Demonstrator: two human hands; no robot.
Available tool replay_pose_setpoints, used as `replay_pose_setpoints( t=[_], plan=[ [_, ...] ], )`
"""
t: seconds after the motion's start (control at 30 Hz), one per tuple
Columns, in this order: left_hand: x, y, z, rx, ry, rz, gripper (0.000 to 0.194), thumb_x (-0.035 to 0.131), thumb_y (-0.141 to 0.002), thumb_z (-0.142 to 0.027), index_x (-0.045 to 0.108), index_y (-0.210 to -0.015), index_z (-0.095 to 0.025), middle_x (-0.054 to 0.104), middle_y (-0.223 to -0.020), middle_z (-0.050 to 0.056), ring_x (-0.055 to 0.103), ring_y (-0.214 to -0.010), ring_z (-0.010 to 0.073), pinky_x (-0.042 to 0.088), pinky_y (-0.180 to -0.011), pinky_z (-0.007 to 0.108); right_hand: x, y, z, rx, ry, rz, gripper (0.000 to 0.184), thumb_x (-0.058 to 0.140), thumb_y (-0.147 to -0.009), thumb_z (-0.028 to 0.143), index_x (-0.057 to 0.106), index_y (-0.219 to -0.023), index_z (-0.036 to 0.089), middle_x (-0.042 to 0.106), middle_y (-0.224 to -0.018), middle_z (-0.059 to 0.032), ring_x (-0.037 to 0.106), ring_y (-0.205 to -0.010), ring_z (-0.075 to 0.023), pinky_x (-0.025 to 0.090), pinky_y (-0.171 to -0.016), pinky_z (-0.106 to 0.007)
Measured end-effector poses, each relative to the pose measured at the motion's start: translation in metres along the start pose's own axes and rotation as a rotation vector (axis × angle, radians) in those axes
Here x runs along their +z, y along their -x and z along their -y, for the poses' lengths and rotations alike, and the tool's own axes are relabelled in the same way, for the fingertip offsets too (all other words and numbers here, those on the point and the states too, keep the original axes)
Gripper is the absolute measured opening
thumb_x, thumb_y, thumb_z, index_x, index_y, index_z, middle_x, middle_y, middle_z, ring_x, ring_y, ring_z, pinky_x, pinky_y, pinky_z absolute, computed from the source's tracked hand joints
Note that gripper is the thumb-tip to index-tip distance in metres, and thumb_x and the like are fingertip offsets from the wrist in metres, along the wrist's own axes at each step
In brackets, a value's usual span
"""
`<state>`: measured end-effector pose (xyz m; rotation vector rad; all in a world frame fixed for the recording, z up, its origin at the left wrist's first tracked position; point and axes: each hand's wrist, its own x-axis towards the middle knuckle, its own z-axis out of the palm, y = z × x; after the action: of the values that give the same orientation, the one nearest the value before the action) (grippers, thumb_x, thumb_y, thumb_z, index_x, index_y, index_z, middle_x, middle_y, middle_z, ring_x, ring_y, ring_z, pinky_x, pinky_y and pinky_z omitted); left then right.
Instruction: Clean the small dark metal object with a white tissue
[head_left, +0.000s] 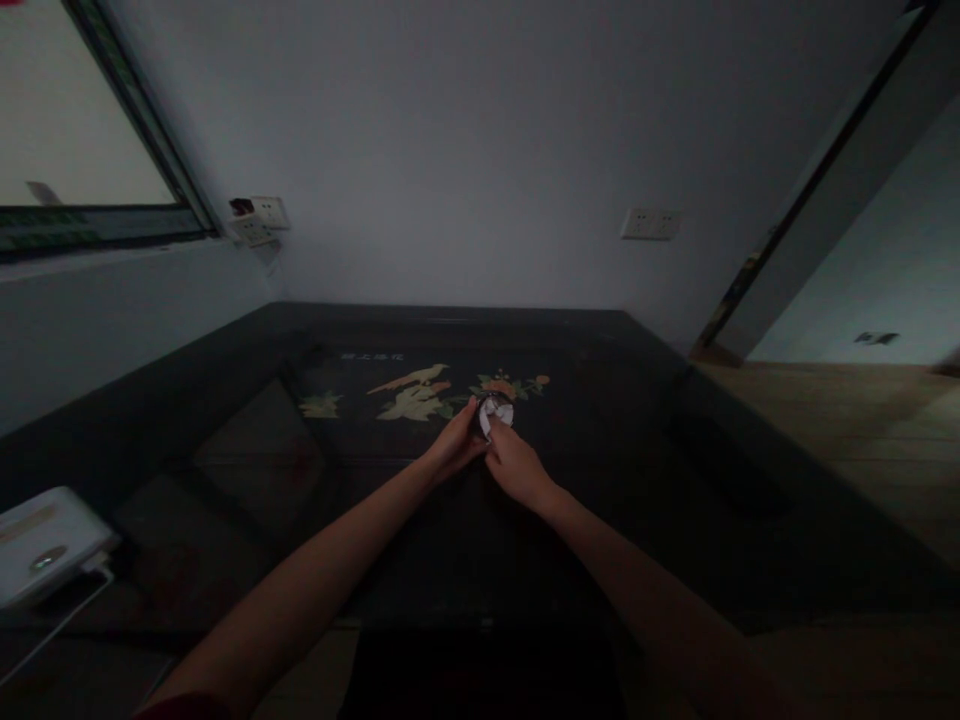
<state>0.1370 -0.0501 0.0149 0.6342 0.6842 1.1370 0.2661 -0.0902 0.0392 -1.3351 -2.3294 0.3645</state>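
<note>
My left hand (pixel 458 442) is closed around the side of a small round object with a dark, shiny rim (pixel 480 418), held over the middle of the dark tabletop (pixel 480 560). A crumpled white tissue (pixel 496 410) fills the inside of that rim. From the right, my right hand (pixel 517 465) presses its fingers into the tissue. The dim light hides what the round object is. Just beyond my hands, a bird-and-flower picture (pixel 412 395) decorates the tabletop.
A white box-shaped device (pixel 52 545) with a white cable (pixel 64 622) stands at the left. Against the back edge rises a pale wall with a double socket (pixel 651 224). More sockets and a plug (pixel 255 228) are at the left corner. A dark flat shape (pixel 724 465) shows at right.
</note>
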Motion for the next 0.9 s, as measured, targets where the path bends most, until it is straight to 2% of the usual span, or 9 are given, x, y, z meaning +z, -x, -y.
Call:
replay_pose_setpoints(
  t=[0.1,0.27,0.43,0.53,0.6,0.7,0.8,0.9],
  plan=[
    [0.002,0.001,0.000,-0.001,-0.003,-0.010,0.036,0.047,-0.092,-0.041,0.064,-0.104,-0.012,0.070,-0.099,0.012,0.067,-0.087,0.0201,0.054,-0.078,0.030,0.000,0.001,0.004,-0.016,0.092,-0.022,0.057,0.036,-0.084,0.007,0.034,-0.141,0.006,0.042,-0.145,-0.0174,0.036,-0.136,-0.0214,0.036,-0.107,-0.035],
    [0.003,0.001,0.003,0.020,-0.052,-0.038,0.032,0.050,-0.091,-0.040,0.064,-0.108,-0.016,0.069,-0.102,0.010,0.066,-0.078,0.0164,0.053,-0.065,0.024,-0.007,0.001,0.011,0.067,0.238,-0.019,0.054,0.033,-0.089,0.011,0.031,-0.143,0.009,0.042,-0.145,-0.0173,0.040,-0.134,-0.0255,0.044,-0.098,-0.041],
    [0.001,0.000,0.007,0.074,-0.060,-0.015,0.029,0.056,-0.088,-0.039,0.064,-0.104,-0.016,0.069,-0.099,0.009,0.065,-0.080,0.0161,0.053,-0.066,0.025,-0.005,0.002,0.011,0.093,0.275,-0.007,0.054,0.030,-0.090,0.010,0.030,-0.143,0.007,0.040,-0.146,-0.0172,0.040,-0.134,-0.0238,0.043,-0.099,-0.037],
    [0.001,0.000,0.008,0.122,-0.053,-0.021,0.026,0.062,-0.085,-0.036,0.065,-0.099,-0.015,0.069,-0.095,0.007,0.064,-0.079,0.0156,0.052,-0.066,0.023,-0.006,0.003,0.012,0.096,0.253,-0.012,0.051,0.033,-0.091,0.013,0.033,-0.141,0.007,0.049,-0.140,-0.0184,0.047,-0.128,-0.0227,0.044,-0.095,-0.034],
    [0.002,0.002,0.007,0.150,-0.048,-0.017,0.025,0.064,-0.083,-0.035,0.065,-0.098,-0.014,0.069,-0.093,0.007,0.064,-0.078,0.0148,0.052,-0.066,0.022,-0.008,0.004,0.013,0.114,0.238,-0.010,0.046,0.036,-0.092,0.019,0.040,-0.137,0.011,0.058,-0.130,-0.0173,0.056,-0.119,-0.0225,0.047,-0.088,-0.032],
    [0.005,0.006,0.006,0.153,-0.055,-0.037,0.024,0.066,-0.082,-0.034,0.066,-0.095,-0.014,0.068,-0.087,0.005,0.062,-0.073,0.0130,0.050,-0.062,0.020,-0.011,0.003,0.011,0.149,0.218,0.011,0.031,0.041,-0.093,0.026,0.057,-0.118,0.018,0.068,-0.111,-0.0136,0.065,-0.101,-0.0224,0.047,-0.077,-0.030],
    [0.006,0.007,0.005,0.146,-0.053,-0.045,0.023,0.065,-0.082,-0.034,0.066,-0.094,-0.015,0.067,-0.087,0.005,0.062,-0.074,0.0133,0.050,-0.063,0.020,-0.011,-0.002,-0.001,0.178,0.049,-0.018,0.026,0.044,-0.091,0.027,0.067,-0.091,0.017,0.072,-0.089,-0.0103,0.067,-0.082,-0.0203,0.044,-0.070,-0.027],
    [0.005,0.006,0.005,0.148,-0.045,-0.027,0.025,0.062,-0.084,-0.036,0.065,-0.099,-0.016,0.067,-0.096,0.008,0.063,-0.082,0.0161,0.053,-0.071,0.024,-0.011,-0.009,-0.016,0.206,-0.392,-0.076,0.025,0.050,-0.085,0.029,0.068,-0.079,0.013,0.071,-0.074,-0.0073,0.065,-0.071,-0.0185,0.044,-0.065,-0.026]
  ],
)
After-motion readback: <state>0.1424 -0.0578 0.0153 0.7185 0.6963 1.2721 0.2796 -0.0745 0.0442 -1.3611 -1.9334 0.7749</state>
